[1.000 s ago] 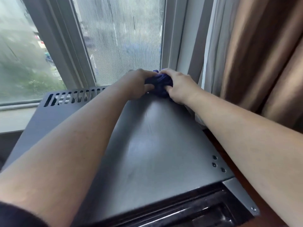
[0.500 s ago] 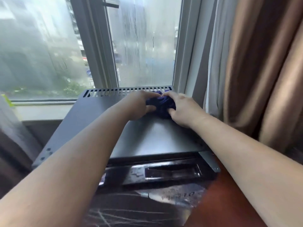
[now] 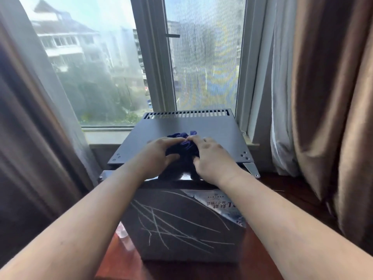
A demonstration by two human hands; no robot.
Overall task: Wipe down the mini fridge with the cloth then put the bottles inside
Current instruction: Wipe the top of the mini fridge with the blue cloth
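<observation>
Mini fridge [image 3: 182, 136]: dark grey metal box, standing on a reddish-brown wooden surface [image 3: 268, 247] directly in front of the window [image 3: 121, 63]. Flat top panel with a row of vent slots [image 3: 186, 114] along the rear edge and small screw clusters near both front corners. Front door face marked with pale scratch lines and a partly peeled label with printed characters at its upper right.

Cloth [image 3: 184, 147]: dark blue, bunched into a wad, lying on the fridge top near the front edge, at centre. Lower part of the cloth draped over the front lip of the top panel.

Left hand [image 3: 161, 153]: palm down on the left side of the cloth, fingers curled onto the wad, thumb tucked against its near side. Right hand [image 3: 210, 156]: palm down on the right side, fingers bent and pressed into the fabric. Fingertips of both hands meeting over the top of the wad; cloth pinched between the two hands.

Brown curtains [image 3: 333, 98] hanging at both sides, sheer white liner inside each. Blurred pinkish object [image 3: 123, 232] on the wood at the lower left corner of the fridge; identity not determinable
</observation>
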